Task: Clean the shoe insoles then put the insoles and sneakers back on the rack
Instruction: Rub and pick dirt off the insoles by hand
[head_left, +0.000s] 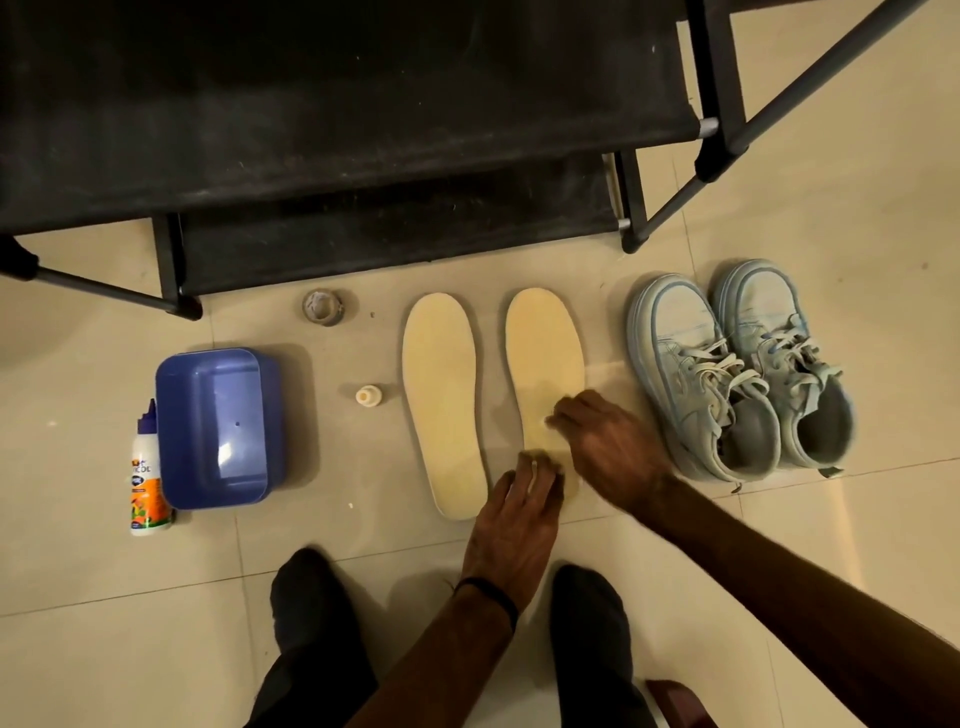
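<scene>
Two cream insoles lie flat, side by side, on the tiled floor (779, 545) in front of a black shoe rack (311, 130). The left insole (441, 400) lies untouched. The right insole (543, 358) has both hands on its lower half.

The left hand (511, 525) rests at the heel end, fingers bent down onto the surface with something small and pale beneath them; whether it is a cloth cannot be told. A dark band circles that wrist. The right hand (608, 447) reaches across from the right, fingers curled with the tips on the middle of the same insole; whether it pinches anything cannot be told, as the frame is blurred there.

A pair of pale blue sneakers (737, 369) stands just beside the right insole, toes toward the rack, laces loose.

To the left sit a blue plastic tub (218, 426), a glue bottle (148, 478) lying against it, a small white cap (369, 396) and a tape roll (323, 306). The person's dark-socked feet (311, 597) stand at the near edge.
</scene>
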